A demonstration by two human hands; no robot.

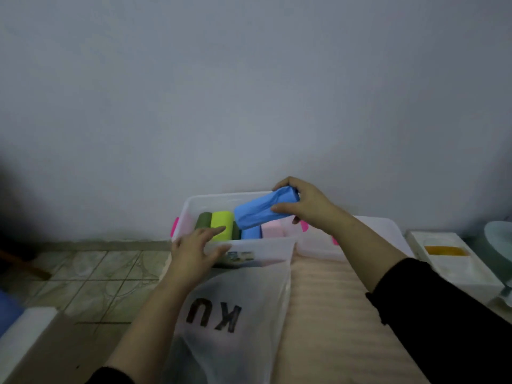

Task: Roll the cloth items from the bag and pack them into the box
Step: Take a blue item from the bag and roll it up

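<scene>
A clear plastic box (266, 249) with pink latches stands against the wall. Inside it lie rolled cloths: a dark green roll (203, 220), a lime roll (221, 225), a blue roll (250, 233) and a pink roll (273, 230). My right hand (304, 205) grips another rolled blue cloth (260, 212), tilted above the box's right half. My left hand (196, 252) rests with straight fingers on the box's near rim, its fingertips by the lime roll. A translucent white bag (235, 322) printed with black letters lies in front of the box.
The box's clear lid (357, 239) lies to the right on a peach ribbed surface (332, 314). A white tray with an orange patch (454, 259) and a pale dish (498, 242) sit at the far right. Tiled floor (97, 278) shows at left.
</scene>
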